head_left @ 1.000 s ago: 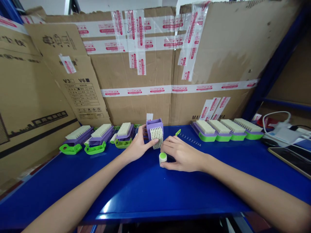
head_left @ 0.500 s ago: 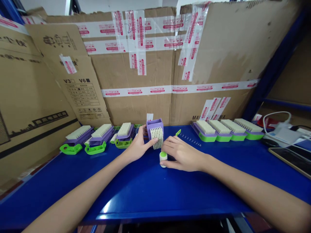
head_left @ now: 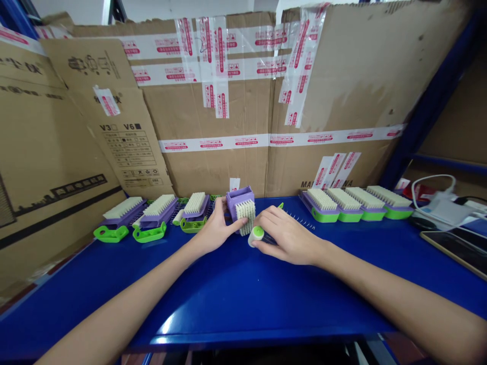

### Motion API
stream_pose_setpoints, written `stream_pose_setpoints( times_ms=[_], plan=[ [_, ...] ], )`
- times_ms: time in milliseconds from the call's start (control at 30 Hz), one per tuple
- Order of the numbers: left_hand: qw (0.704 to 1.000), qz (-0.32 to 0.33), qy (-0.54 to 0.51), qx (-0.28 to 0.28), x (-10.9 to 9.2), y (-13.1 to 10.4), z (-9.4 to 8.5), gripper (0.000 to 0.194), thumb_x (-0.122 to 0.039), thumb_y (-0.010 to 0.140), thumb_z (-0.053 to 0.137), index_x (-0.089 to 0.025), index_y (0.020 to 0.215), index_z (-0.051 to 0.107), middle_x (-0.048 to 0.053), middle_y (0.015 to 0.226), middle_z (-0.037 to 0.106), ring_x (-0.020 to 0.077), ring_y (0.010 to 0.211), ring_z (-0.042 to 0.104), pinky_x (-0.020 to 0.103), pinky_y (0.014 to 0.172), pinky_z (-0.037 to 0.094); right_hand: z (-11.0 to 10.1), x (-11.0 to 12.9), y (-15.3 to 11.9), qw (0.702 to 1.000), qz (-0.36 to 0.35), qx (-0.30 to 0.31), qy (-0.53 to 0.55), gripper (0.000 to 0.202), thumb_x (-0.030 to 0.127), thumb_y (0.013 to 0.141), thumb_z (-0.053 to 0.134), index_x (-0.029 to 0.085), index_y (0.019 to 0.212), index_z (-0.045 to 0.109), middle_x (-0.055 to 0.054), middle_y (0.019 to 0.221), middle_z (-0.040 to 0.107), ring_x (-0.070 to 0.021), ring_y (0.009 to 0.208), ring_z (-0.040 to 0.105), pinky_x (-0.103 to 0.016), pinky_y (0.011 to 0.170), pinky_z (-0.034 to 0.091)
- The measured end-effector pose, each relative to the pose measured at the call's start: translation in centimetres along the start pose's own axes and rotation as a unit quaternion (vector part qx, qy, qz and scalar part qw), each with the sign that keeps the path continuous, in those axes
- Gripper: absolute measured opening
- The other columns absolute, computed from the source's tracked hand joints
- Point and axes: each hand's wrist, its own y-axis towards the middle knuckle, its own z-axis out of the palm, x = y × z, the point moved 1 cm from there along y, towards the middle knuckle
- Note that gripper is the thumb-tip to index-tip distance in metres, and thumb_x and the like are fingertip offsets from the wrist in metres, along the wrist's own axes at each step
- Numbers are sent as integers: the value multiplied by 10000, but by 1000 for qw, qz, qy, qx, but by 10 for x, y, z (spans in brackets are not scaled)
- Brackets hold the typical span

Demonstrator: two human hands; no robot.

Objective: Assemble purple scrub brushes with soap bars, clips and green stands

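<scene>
My left hand (head_left: 216, 228) is closed around a purple brush head (head_left: 245, 215), its thumb across the cream bristles. The brush is tilted, with its hollow purple end up and the bristles facing me. My right hand (head_left: 287, 234) grips a white cylinder with a green end cap (head_left: 256, 236); its far part is hidden under my fingers. The cylinder is tipped with its cap toward me, close to the lower bristles; whether they touch I cannot tell. Just behind my right hand lies a thin toothed strip (head_left: 302, 221) with a green end, partly covered by the hand.
Several brushes with green end pieces (head_left: 150, 231) stand at the left of the blue table (head_left: 243, 299). A row of green-and-purple brushes (head_left: 352, 203) is at the right. A phone (head_left: 458, 251) and white cable (head_left: 433, 177) lie far right. Cardboard (head_left: 243, 170) walls the back.
My right hand has raised the white cylinder slightly and tipped it, bringing its green cap up toward the brush. The brush in my left hand has turned a little.
</scene>
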Motion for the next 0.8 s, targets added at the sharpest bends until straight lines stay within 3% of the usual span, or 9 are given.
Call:
stream_pose_setpoints(
  times_ms=[400,633,800],
  plan=[
    [999,-13,-9,29,-5,0,-2,640,-478,969,718,-233,1439,359,178,1446,640,344,1364,650,590,1185,510,2,-9,-4,993,74,-89,-10,175,335,1105,536,198,1213,548,-107,1084,713,-268,969,661,-418,859,535],
    [999,-15,-25,40,-3,-1,-2,604,-450,964,718,-240,1422,385,178,1467,634,355,1386,637,610,1179,518,5,-15,-3,991,96,-93,-4,359,356,1165,388,206,1490,414,-160,1253,621,-292,1083,661,-490,926,605],
    [998,-15,-30,50,-3,-2,-1,605,-451,985,705,-243,1446,374,168,1480,627,337,1366,652,592,1190,514,8,-19,-3,988,116,-100,5,442,335,1157,408,232,1585,362,-175,1322,577,-301,1112,656,-525,974,609]
  ],
)
